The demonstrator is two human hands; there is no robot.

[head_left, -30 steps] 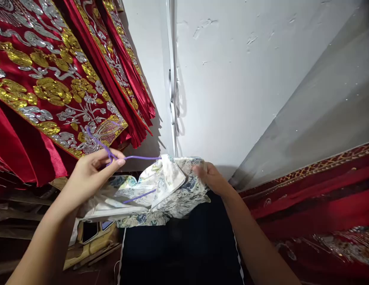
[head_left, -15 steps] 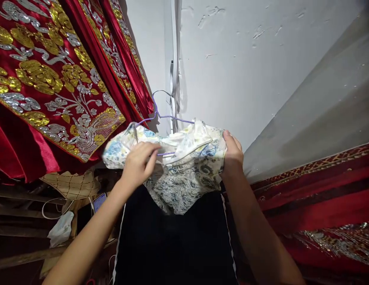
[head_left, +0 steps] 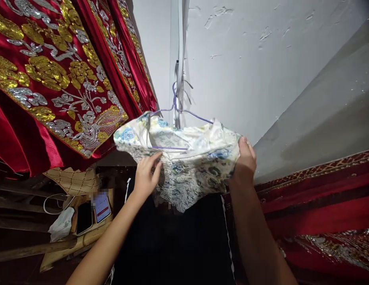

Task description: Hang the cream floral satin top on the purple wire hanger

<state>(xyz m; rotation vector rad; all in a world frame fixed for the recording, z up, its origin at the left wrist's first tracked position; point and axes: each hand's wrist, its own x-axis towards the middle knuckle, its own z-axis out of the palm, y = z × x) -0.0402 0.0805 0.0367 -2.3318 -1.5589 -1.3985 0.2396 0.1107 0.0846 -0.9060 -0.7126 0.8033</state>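
A white garment with a blue floral print (head_left: 184, 154) hangs on a thin purple wire hanger (head_left: 175, 109) in front of a white wall. The hanger's hook reaches up beside a pale strip on the wall. My right hand (head_left: 245, 160) grips the garment's right edge, fingers closed on the cloth. My left hand (head_left: 147, 174) touches the lower front of the garment under the hanger's bar, fingers pinched on the fabric. Below the print, the garment turns black (head_left: 172, 245) with white side stripes.
Red satin cloths with gold and silver embroidery (head_left: 53, 79) hang at upper left. More red embroidered fabric (head_left: 315, 209) lies at right. At lower left, two phones (head_left: 93, 211), a white crumpled cloth (head_left: 61, 225) and wooden slats sit in shadow.
Both hands have lifted the garment and hanger up and right toward the wall strip. My left hand let go of the hanger's hook and moved onto the fabric.
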